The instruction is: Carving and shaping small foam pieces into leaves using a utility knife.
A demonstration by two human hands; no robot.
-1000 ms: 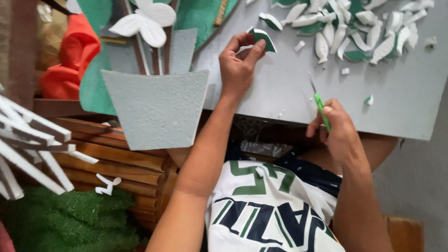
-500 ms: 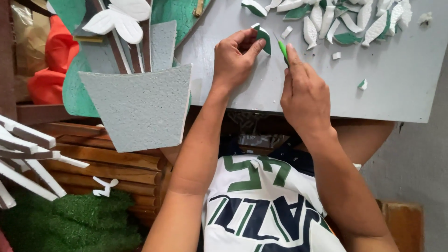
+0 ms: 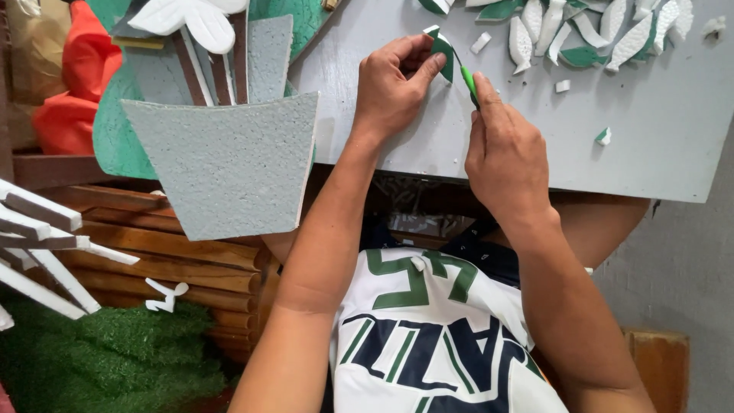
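Note:
My left hand (image 3: 394,84) pinches a small green and white foam leaf piece (image 3: 441,52) and holds it against the grey board (image 3: 650,153) on my lap. My right hand (image 3: 505,157) grips a thin green-handled cutting tool (image 3: 468,82), whose tip meets the leaf piece's right edge. Both hands work close together near the board's upper middle.
Several cut leaf pieces (image 3: 581,34), white and green, lie scattered at the board's top right, with small scraps (image 3: 603,136) below them. A grey foam pot shape (image 3: 229,164) with brown stems and a white flower (image 3: 191,19) stands to the left. Wooden planks (image 3: 153,260), white sticks (image 3: 38,252) and green turf (image 3: 107,359) sit lower left.
My right hand came up from the board's lower edge to the leaf piece held by my left hand and set the green tool against it. The view shifted slightly.

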